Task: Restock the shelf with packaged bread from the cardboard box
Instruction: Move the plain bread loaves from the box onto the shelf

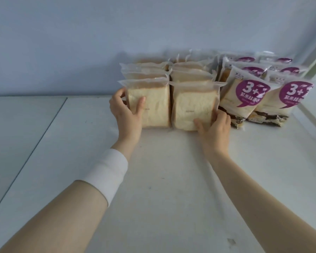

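Fingers of left hand [125, 112] and right hand [215, 126] around 2 bread packs [153, 108]

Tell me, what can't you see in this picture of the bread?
- Cardboard box: nowhere in the head view, outside the frame.
- Back plain packs: mostly hidden behind the left front pack and right front pack.
- Left hand and right hand: fingers partly hidden round those packs' sides.
- Print on the front packs: too small to read.
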`<state>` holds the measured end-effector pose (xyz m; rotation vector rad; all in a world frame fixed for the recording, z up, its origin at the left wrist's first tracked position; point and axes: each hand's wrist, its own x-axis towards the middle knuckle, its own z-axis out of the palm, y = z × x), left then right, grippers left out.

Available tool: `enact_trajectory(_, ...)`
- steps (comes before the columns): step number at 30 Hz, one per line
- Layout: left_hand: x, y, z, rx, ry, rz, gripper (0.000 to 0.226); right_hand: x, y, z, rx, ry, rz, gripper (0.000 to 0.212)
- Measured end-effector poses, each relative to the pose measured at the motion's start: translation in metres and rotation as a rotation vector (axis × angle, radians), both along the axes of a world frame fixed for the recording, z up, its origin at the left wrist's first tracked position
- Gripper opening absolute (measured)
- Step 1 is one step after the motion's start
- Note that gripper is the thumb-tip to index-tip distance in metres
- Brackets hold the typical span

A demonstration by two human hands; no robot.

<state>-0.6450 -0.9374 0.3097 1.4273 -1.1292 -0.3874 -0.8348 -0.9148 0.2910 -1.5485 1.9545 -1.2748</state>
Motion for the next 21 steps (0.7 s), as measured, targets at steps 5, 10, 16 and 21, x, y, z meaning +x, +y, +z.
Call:
enact_trajectory(5,0.001,0.028,0.017,0.118,-0.076,-0.031,0.071,0.006,0.032,0.021,0.137,0.196,-0.016,0.088)
enact_trajectory(10,-0.015,0.101,0.016,-0.047,-0.672,-0.195,0.062,-0.007,0.116,0.024,0.179,0.508,-0.115,0.077)
enact_trajectory(16,-0.102,0.189,0.016,-0.019,-1.297,-0.766,0.047,-0.069,0.246,0.018,0.501,0.862,-0.191,0.058)
enact_trajectory(21,-0.218,0.287,0.017,-0.251,-1.389,-1.011,0.035,-0.157,0.373,0.017,0.637,0.917,-0.329,0.044)
